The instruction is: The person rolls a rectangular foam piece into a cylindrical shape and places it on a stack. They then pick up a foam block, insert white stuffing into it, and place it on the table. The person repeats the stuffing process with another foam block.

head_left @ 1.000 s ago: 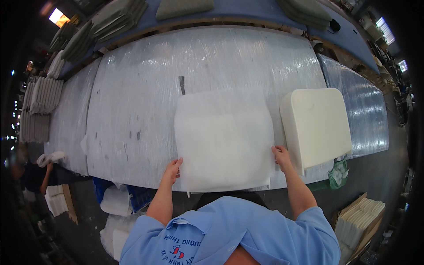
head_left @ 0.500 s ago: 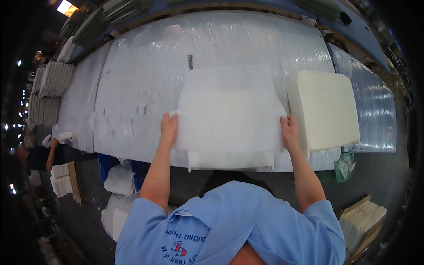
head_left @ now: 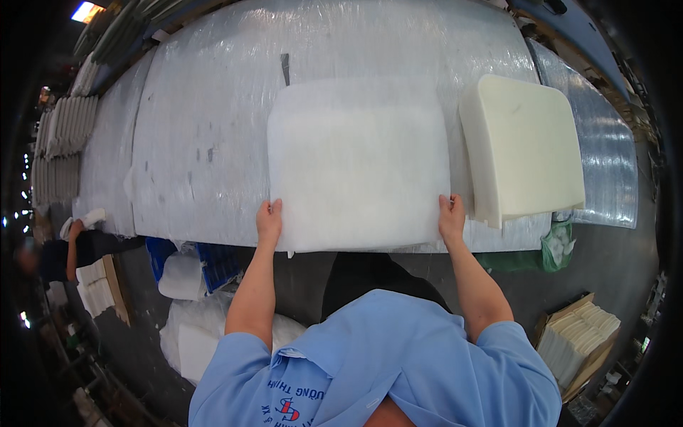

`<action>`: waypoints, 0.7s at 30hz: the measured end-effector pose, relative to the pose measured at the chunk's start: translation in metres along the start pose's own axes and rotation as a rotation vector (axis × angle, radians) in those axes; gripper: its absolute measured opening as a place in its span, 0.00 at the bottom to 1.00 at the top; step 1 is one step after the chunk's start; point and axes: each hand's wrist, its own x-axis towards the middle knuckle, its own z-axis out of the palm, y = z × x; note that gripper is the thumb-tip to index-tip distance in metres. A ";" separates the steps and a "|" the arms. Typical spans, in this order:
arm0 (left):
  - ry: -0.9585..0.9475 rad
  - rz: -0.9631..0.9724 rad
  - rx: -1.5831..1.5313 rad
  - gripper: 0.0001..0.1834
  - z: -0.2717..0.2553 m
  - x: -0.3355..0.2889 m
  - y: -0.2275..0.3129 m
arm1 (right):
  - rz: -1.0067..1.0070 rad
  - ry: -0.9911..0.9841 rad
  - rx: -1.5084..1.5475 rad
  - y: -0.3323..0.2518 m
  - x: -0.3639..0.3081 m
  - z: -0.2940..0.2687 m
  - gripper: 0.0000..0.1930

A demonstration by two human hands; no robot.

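Observation:
A thin white sheet of wadding (head_left: 359, 164) lies over a cream foam cushion on the plastic-wrapped table in front of me. The cushion is almost wholly hidden; only a small corner shows at the near left. My left hand (head_left: 269, 220) pinches the sheet's left edge close to the table's front. On the opposite side, my right hand (head_left: 452, 219) has its fingers closed on the right edge at about the same height. Beside it on the right sits a second, bare cream foam cushion (head_left: 530, 146), untouched by either hand.
Clear plastic film covers the table (head_left: 206, 107). Stacked grey pads (head_left: 67, 128) stand far left, near another person's arm (head_left: 72, 249). Blue crates (head_left: 217, 265) and plastic-bagged pieces are on the floor at left. A green bag (head_left: 558, 245) and a box of foam pieces (head_left: 580, 334) are at right.
Both hands have drawn the wadding sheet toward me and down, so it now covers the cushion's near edge that showed before. The camera view has also shifted slightly.

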 end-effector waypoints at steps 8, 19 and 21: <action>0.067 0.064 -0.208 0.21 0.016 -0.015 -0.015 | 0.071 -0.024 -0.120 -0.007 -0.004 0.000 0.21; 0.192 0.153 -0.130 0.19 0.022 -0.016 -0.032 | -0.045 0.128 -0.209 0.004 0.001 0.009 0.19; 0.159 0.166 -0.054 0.19 0.015 -0.011 -0.036 | -0.046 0.115 -0.190 0.007 0.003 0.010 0.19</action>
